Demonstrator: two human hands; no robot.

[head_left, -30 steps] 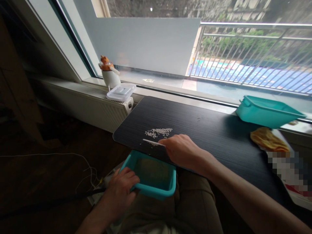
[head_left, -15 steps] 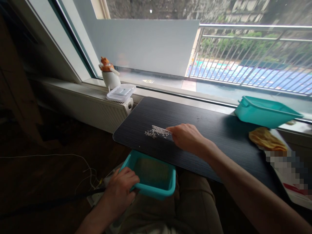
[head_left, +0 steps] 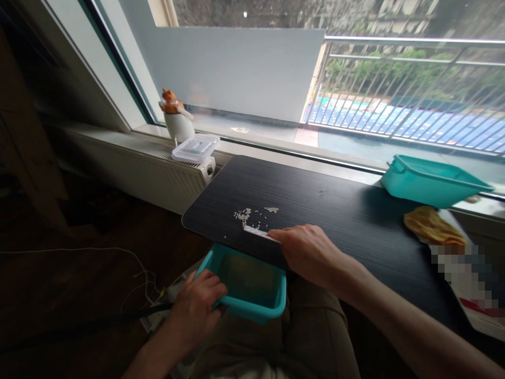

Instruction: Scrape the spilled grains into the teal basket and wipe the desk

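Observation:
My right hand (head_left: 307,250) is closed on a thin white flat card (head_left: 256,232), its edge resting on the black tabletop (head_left: 315,205). Just beyond the card lie small white grains (head_left: 246,215) in a thin scattered patch. My left hand (head_left: 195,308) grips the near left corner of a teal plastic basin (head_left: 246,281), held under the table's front edge above my lap. Some pale grains show on the basin's bottom.
A second teal basin (head_left: 430,181) sits at the far right by the window. A yellow cloth (head_left: 432,226) lies beside it. A clear lidded box (head_left: 196,147) and a small cat figure (head_left: 175,118) stand on the radiator at left. Cables run over the dark floor.
My right hand reached out to the grains with the card, then drew back toward the front edge, dragging grains along. The patch is thinner now. My left hand stayed on the basin.

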